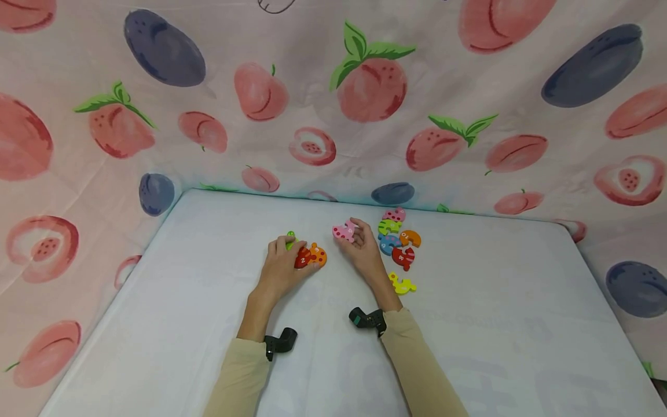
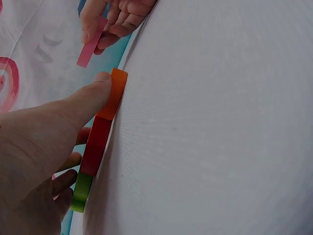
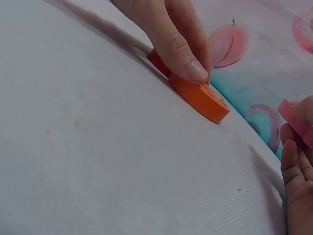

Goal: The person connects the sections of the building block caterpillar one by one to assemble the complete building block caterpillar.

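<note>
Near the table's middle, my left hand holds a row of joined animal puzzle pieces lying on the white surface. Its thumb rests on the orange spotted piece, and its fingers curl round the far side. Between them sit a red piece marked 2 and a green piece, partly covered by the hand. Just right of this row, my right hand pinches a pink spotted animal piece between thumb and fingers. The pink piece is raised and apart from the orange one.
Right of my right hand lie more animal pieces: pink, green, blue, orange and red. A yellow piece lies nearer, beside the right wrist. A fruit-print cloth rises behind the white table.
</note>
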### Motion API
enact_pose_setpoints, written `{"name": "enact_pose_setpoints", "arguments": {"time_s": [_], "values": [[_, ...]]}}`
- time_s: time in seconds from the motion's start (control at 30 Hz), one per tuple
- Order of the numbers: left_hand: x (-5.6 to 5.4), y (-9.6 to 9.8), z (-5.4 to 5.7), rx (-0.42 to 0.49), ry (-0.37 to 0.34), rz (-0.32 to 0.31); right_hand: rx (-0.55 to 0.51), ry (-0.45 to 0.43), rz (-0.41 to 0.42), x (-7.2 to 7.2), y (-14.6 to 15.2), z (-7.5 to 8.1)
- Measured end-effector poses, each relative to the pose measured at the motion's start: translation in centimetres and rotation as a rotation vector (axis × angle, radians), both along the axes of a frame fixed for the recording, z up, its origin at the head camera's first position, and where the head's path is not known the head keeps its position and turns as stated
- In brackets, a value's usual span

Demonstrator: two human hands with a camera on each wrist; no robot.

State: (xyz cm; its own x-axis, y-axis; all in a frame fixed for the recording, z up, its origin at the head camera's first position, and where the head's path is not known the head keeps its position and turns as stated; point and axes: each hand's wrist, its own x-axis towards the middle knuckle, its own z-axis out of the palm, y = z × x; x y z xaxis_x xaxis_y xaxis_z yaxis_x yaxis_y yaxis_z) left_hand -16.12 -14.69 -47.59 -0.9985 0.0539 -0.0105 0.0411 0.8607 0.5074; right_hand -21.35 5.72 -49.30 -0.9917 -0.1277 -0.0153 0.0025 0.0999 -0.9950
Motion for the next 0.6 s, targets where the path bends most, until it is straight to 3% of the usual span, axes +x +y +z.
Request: {"name": "enact_pose_setpoints", "arguments": {"time_s": [0.17, 0.37, 0.43, 0.6], "values": [[0.0, 0.0, 0.0, 0.002, 0.002, 0.003, -0.006, 0.016, 0.012, 1.1, 0.0, 2.0], [-0.1, 0.1, 0.0, 0.003, 0.001, 0.0, -0.015, 0.08, 0.039, 1.6, 0.4, 2.5], [0.0, 0.1, 0.0, 0.004, -0.002, 0.001, -0.064, 0.085, 0.062, 1.5, 0.5, 2.3], [0.1, 0.1, 0.1, 0.007, -0.008, 0.003, -0.218, 0.083, 0.058, 0.3, 0.3, -0.1]]}}
